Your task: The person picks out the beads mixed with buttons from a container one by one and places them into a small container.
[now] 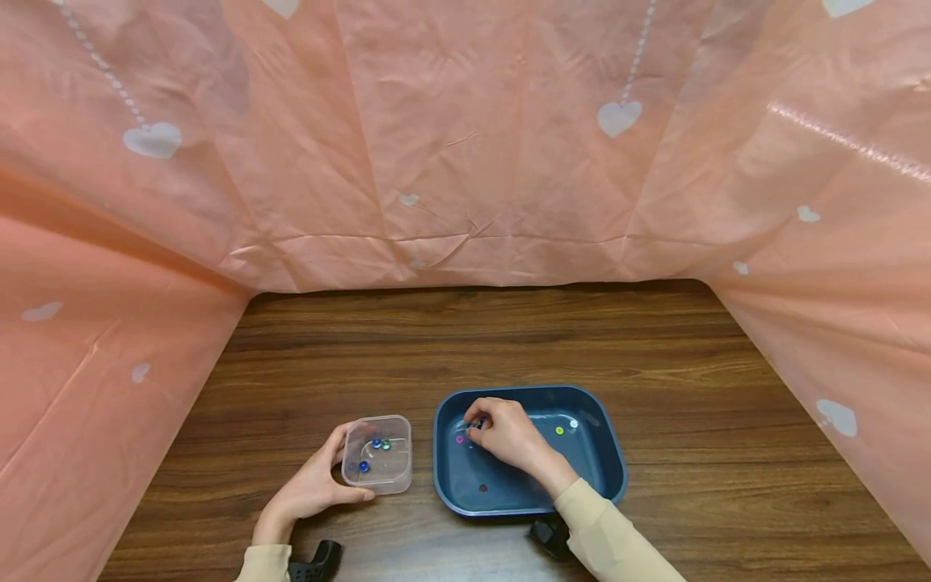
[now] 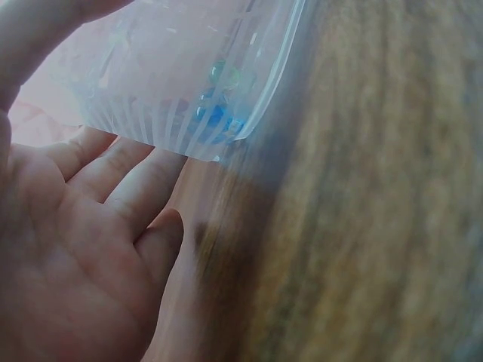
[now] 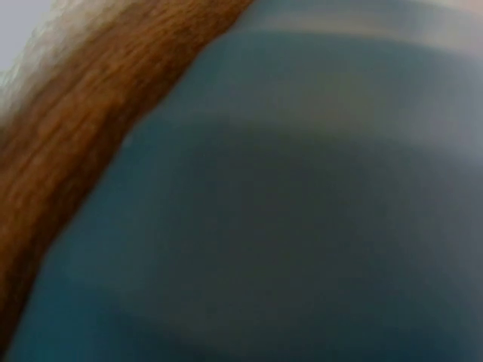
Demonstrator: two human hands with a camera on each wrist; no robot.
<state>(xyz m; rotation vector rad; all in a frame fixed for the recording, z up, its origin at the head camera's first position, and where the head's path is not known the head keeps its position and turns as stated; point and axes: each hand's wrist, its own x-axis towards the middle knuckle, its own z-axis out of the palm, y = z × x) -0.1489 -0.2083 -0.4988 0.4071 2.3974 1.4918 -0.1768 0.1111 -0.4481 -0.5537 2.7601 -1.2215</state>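
Dark wood-grain surface [image 1: 465, 339], pink heart-print sheeting draped round back and sides. On surface, near front edge: small clear plastic box [image 1: 378, 477] at left, dark blue tray [image 1: 607, 453] just beside it at right.

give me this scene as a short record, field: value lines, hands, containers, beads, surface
left hand: left hand grips the clear plastic box from its left side
right hand: right hand is inside the blue tray, fingers pinching a small bead; its colour is hard to tell
box contents: a few blue and green beads
tray contents: pink bead, yellow-green bead, white bead, dark bead
surface: wooden table
backdrop: pink sheet with white hearts
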